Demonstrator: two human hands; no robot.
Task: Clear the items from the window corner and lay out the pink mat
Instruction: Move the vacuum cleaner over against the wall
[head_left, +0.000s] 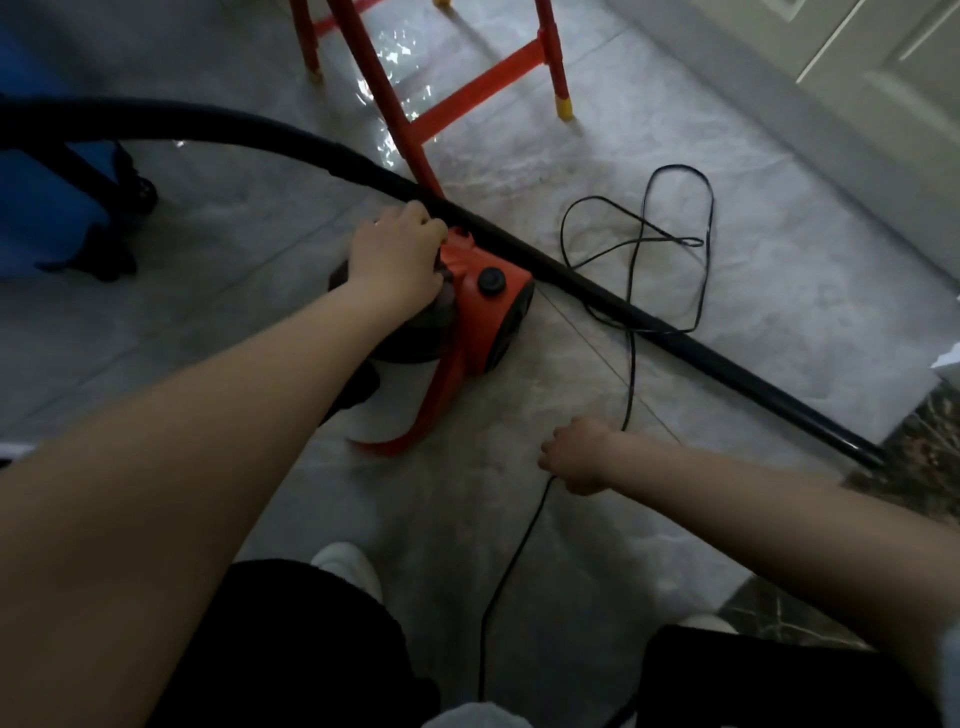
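A small red and black vacuum cleaner (483, 317) stands on the grey tiled floor in the middle of the view. My left hand (397, 260) grips its top handle. Its long black hose and tube (597, 280) runs from the upper left down to the lower right, passing just behind the vacuum body. A thin black power cord (670, 239) lies in loose loops on the floor to the right. My right hand (576, 457) holds that cord lower down, with the cord trailing away beneath it towards my legs. No pink mat is in view.
A red stool or chair frame (550, 57) with yellow feet stands just behind the vacuum. A blue wheeled case (57, 208) sits at the left. White panelled doors (857, 62) run along the upper right. A dark marble threshold (919, 467) is at the right edge.
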